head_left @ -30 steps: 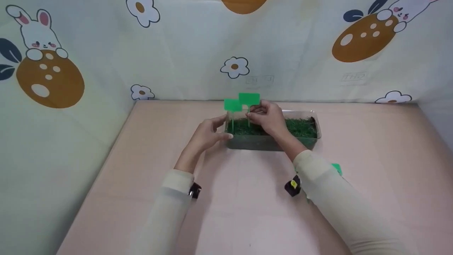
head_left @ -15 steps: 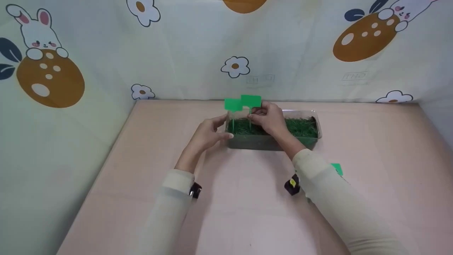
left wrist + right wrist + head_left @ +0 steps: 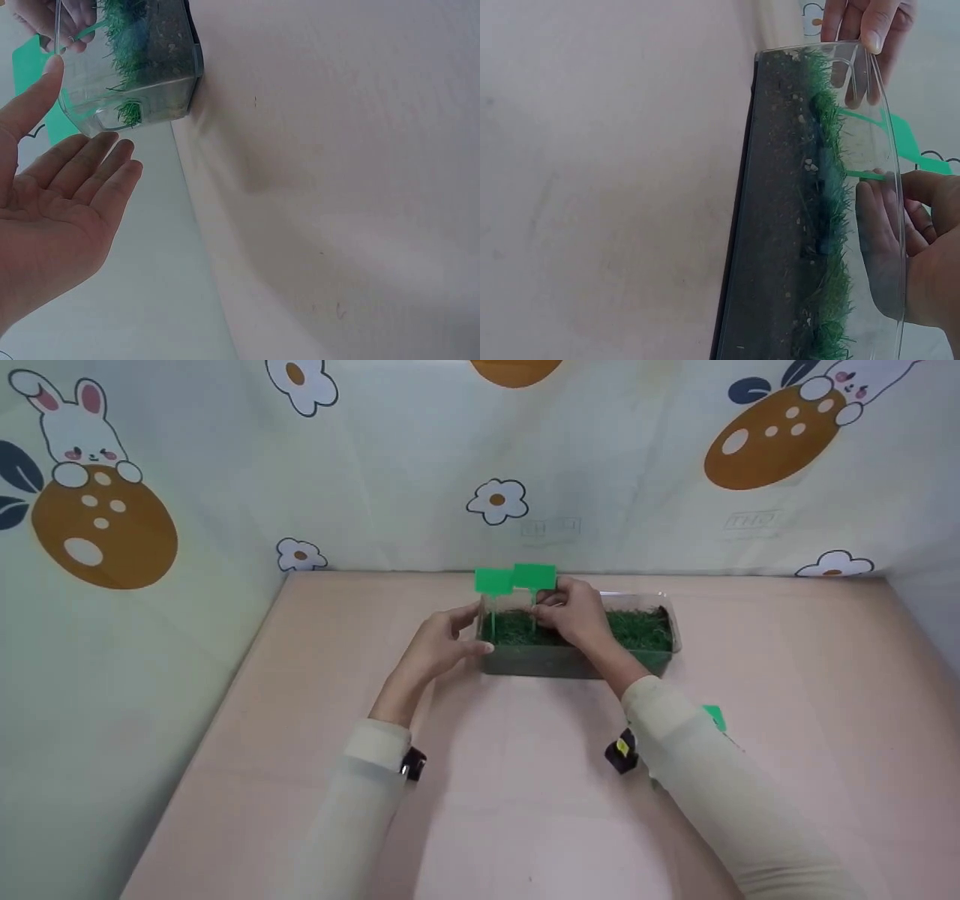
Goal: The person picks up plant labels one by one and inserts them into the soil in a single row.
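A clear plastic planter box (image 3: 555,663) holds dark soil topped with green grass (image 3: 641,631). One green plant label (image 3: 493,582) stands upright in the grass near the left end. My right hand (image 3: 576,611) reaches over the box and pinches the stem of a second green plant label (image 3: 535,577), just right of the first; its stem runs down to the grass. At the left end, my left hand (image 3: 64,199) touches the box with its thumb at the rim and its fingers extended alongside the end wall. The palm shows in the left wrist view.
Another green label (image 3: 714,718) lies on the pink tabletop (image 3: 510,810), partly hidden under the right sleeve (image 3: 697,757). Behind the table's far edge rises a wall covering (image 3: 390,472) printed with rabbits and flowers. Both wrists wear small dark cameras.
The pinched label has moved slightly down and to the right, with the right hand shifting a little along with it. The left hand and the box have stayed in place.
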